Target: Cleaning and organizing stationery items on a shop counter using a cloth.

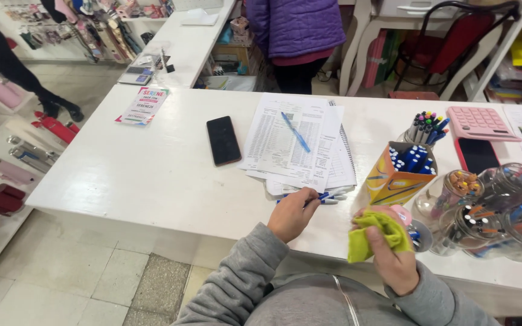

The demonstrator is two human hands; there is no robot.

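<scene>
At the bottom centre of the frame, grey sleeves (237,284) lead up to both hands at the near edge of the white counter (152,175). The right hand (394,259), low and right of centre, grips a bunched yellow-green cloth (377,232), fingers curled around it, and a pink object (401,212) pokes out just above the cloth; what it is cannot be told. The left hand (292,212), just left of it, is curled over a small bunch of blue pens (327,197) lying on the counter, fingers closed on their near ends.

Right beside the hands, toward the right, stands an orange cardboard box (394,178) filled with blue pens. Lower right of it sit several clear jars (496,211) lying or tilted, holding markers and small items.

Just beyond the left hand, in the middle of the frame, a stack of printed papers (291,145) rests on a spiral notebook, with a single blue pen (295,131) lying on top. A black phone (223,140) lies face up to the left of the papers, apart from them. Further left is a small printed leaflet (142,106).

To the upper right, a cup of coloured markers (425,127) stands behind the box, with a pink calculator (481,122) and a second phone in a red case (476,154) near it.

At the top of the frame, behind the counter, a person in a purple quilted jacket (297,27) stands, and a red chair (448,36) is to the right. Shelves of bottles (1,181) fill the left edge.
</scene>
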